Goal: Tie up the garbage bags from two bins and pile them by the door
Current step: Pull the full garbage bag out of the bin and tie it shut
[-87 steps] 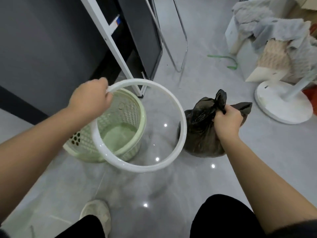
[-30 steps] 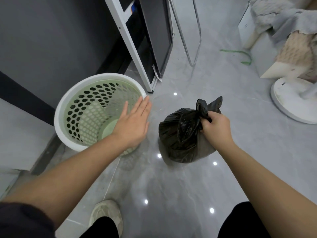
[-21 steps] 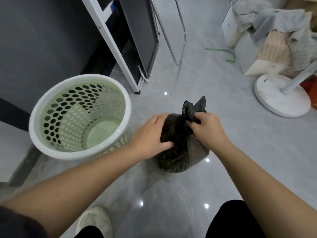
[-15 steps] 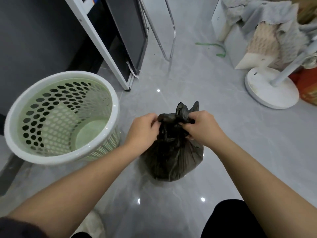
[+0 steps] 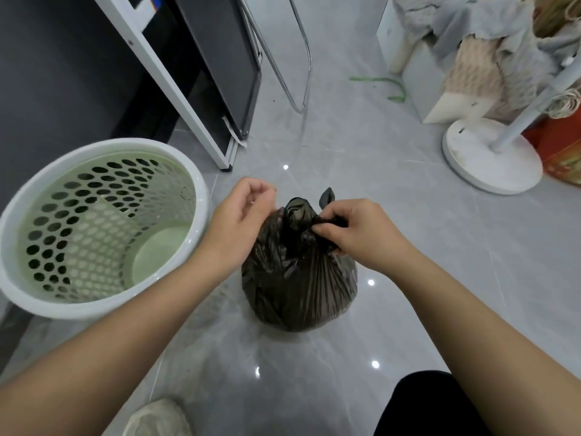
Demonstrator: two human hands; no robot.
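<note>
At the fingers (image 5: 327, 229) of the right hand (image 5: 361, 237), the garbage bag (image 5: 298, 284) is glossy black and translucent brown, streaked with fine pleat lines fanning away from the fingertips. Left of the left hand (image 5: 239, 221) and its fingers (image 5: 261, 191), the bin (image 5: 103, 221) is pale green, patterned with rows of dark oval holes, under a white rim. Beneath the fingers the floor (image 5: 440, 247) is grey, faintly marbled, with white light spots. Beyond them lies a green strip (image 5: 374, 79).

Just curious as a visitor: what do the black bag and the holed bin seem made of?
The garbage bag: thin plastic film, glossy, by its fine pleats and sheen; bin: probably rigid moulded plastic, matte pale green with holes and a white rim.
</note>
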